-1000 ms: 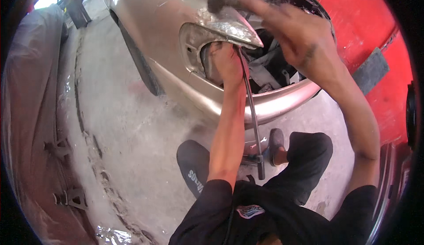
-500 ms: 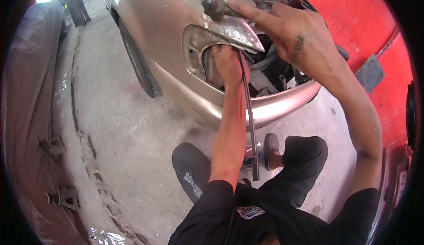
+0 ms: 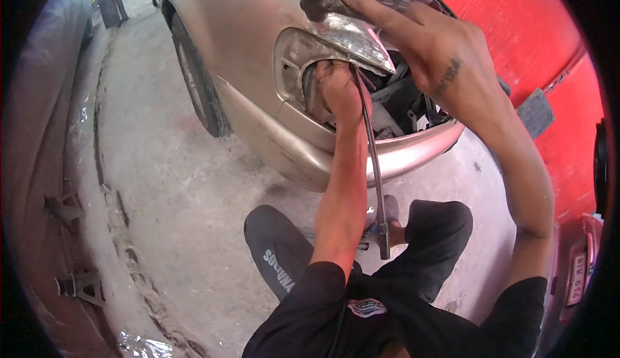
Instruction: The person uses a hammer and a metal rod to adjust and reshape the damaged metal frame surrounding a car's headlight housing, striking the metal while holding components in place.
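Observation:
My right hand [image 3: 445, 61] is raised above the front corner of a beige car [image 3: 245, 67], closed on a hammer [image 3: 315, 0]. Its dark, blunt head is over the fender, by the dull, bare-metal patch [image 3: 352, 35]; most of the handle is hidden by my fingers. Below that patch, my left hand [image 3: 342, 93] reaches into the headlight opening [image 3: 285, 67], fingers curled and partly in shadow. A long metal bar [image 3: 374, 171] runs along its thumb side, seemingly in its grip, and slants down past the bumper [image 3: 407, 158] toward my knees, ending in a thicker tip.
The front wheel [image 3: 197, 80] stands at the car's left side. A covered vehicle [image 3: 45, 132] lines the far left, with metal stands [image 3: 84, 287] beside it. A red wall [image 3: 516, 29] rises at the right. Cracks run along the concrete floor [image 3: 174, 229].
The view has shifted slightly, so the car sits a little differently in it. My left hand stays in the headlight opening beside the bar, and the hammer remains over the fender.

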Demonstrator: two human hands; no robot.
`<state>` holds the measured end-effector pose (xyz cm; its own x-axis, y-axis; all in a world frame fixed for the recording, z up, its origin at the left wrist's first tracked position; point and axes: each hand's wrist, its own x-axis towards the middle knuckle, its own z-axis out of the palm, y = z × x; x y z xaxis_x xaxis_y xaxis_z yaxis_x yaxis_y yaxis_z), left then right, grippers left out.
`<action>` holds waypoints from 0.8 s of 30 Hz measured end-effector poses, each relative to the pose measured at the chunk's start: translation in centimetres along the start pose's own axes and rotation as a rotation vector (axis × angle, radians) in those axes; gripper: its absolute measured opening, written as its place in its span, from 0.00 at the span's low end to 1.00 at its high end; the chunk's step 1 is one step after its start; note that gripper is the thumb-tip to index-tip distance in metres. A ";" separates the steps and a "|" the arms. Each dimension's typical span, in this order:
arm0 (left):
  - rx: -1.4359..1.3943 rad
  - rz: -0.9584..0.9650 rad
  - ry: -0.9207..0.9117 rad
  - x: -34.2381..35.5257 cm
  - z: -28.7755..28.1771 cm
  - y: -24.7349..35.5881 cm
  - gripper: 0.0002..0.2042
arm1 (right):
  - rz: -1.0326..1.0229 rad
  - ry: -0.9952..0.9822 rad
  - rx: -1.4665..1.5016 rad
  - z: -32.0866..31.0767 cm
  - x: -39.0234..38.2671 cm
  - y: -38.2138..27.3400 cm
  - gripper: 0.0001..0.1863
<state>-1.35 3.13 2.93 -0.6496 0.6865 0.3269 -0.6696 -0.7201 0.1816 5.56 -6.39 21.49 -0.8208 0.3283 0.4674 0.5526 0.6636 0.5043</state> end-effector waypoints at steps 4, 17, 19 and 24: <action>-0.176 -0.110 0.060 -0.7 1.3 0.7 0.14 | 0.021 -0.063 0.006 1.1 -1.2 0.8 0.46; -0.278 -0.005 0.126 -0.1 1.6 0.5 0.06 | 0.002 0.028 -0.003 -0.3 0.6 -0.3 0.46; -0.162 -0.007 0.144 -0.1 1.3 0.3 0.06 | -0.054 -0.099 -0.129 1.0 0.1 0.7 0.41; 0.454 0.102 0.032 0.0 -1.1 0.2 0.10 | -0.097 -0.116 -0.160 -0.2 1.8 -0.4 0.40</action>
<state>-1.85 3.11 1.95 -0.7194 0.6075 0.3366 -0.3810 -0.7504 0.5401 3.92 -6.22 22.28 -0.8772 0.3498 0.3290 0.4787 0.5835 0.6560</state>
